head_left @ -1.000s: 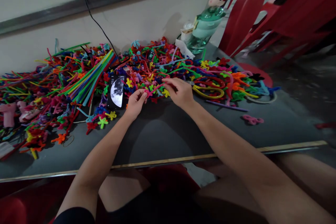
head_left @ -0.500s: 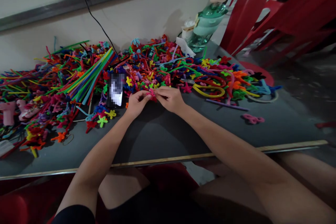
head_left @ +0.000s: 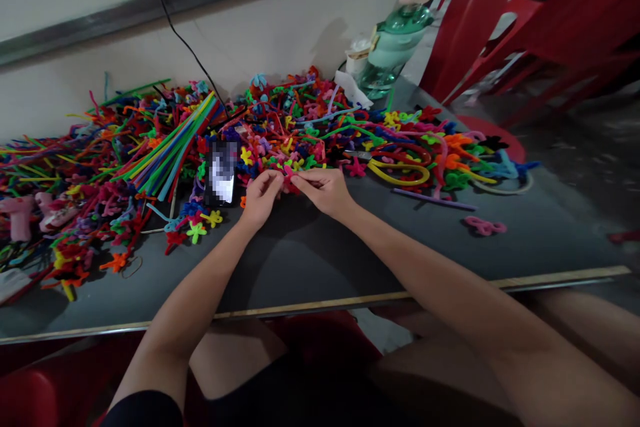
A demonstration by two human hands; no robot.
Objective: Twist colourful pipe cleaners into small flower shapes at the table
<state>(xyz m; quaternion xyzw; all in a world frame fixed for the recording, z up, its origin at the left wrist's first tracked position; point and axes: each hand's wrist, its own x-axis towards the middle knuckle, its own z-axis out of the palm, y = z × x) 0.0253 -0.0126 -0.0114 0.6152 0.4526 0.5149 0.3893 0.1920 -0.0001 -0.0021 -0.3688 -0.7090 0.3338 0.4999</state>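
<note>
Between my two hands is a small pink pipe-cleaner piece [head_left: 289, 179], partly covered by the fingers. My left hand [head_left: 262, 199] pinches it from the left with thumb and forefinger. From the right, my right hand [head_left: 326, 192] is closed on it too, thumb and fingertips together. Just beyond the hands lies a heap of colourful pipe-cleaner shapes [head_left: 280, 127]. A phone [head_left: 220, 173] leans in the heap left of my left hand. Right of my right hand rest scissors with red and yellow handles [head_left: 400, 173].
A bundle of straight pipe cleaners [head_left: 175, 147] slants across the heap. A purple pipe cleaner [head_left: 434, 199] and a pink looped piece [head_left: 485, 225] lie on the dark table [head_left: 320, 260]. A green bottle [head_left: 395, 53] stands at the back right, near red chairs [head_left: 475, 33].
My left fingers have curled in more and shifted slightly around the pink piece. My right hand stays nearly where it was, still pinching.
</note>
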